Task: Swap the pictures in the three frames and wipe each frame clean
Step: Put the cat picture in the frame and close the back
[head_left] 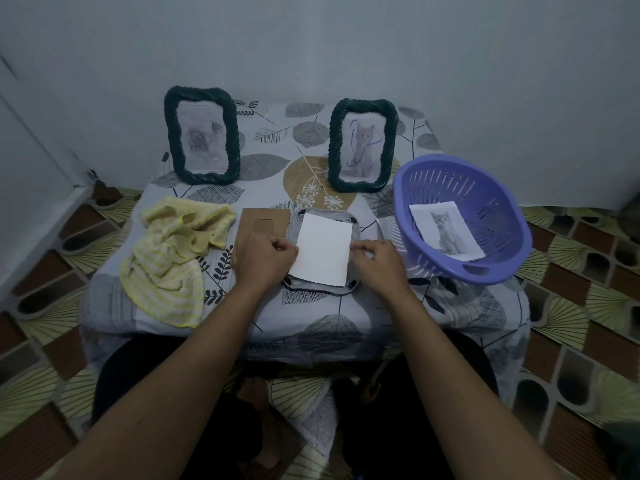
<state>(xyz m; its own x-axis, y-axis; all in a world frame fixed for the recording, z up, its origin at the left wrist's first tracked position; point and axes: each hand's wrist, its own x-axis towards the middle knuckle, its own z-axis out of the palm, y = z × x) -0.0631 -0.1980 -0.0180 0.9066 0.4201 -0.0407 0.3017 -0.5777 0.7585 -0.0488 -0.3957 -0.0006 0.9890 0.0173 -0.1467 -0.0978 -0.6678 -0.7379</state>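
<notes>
Head view counts three frames. Two stand upright at the back of the table, the left frame (232, 140) at 11 o'clock and the right frame (335, 147) at 1 o'clock. Both have dark green, rope-twisted borders. The left one holds a faded, blurry print (202, 138), the right one a grey cat print (363, 145) marked with blue lines. The third frame (311, 288) lies flat at the centre, grey back up, with small dark clips at its corners.

One white sheet (323, 249) lies on it, blank side up. The left hand (266, 254) pinches the sheet's left edge with curled fingers, and the right hand (377, 258) pinches its right edge.

One brown cardboard backing (259, 220) lies touching the flat frame at 9 o'clock. One crumpled yellow cloth (173, 251) sits further out the same way. One purple slotted basket (485, 202) at 3 o'clock, tilted, holds one loose cat picture (446, 232).

A tablecloth (311, 147) printed with grey leaves covers the small table. It stands against a pale wall (311, 46), over a floor (571, 289) patterned in brown and yellow-green.
</notes>
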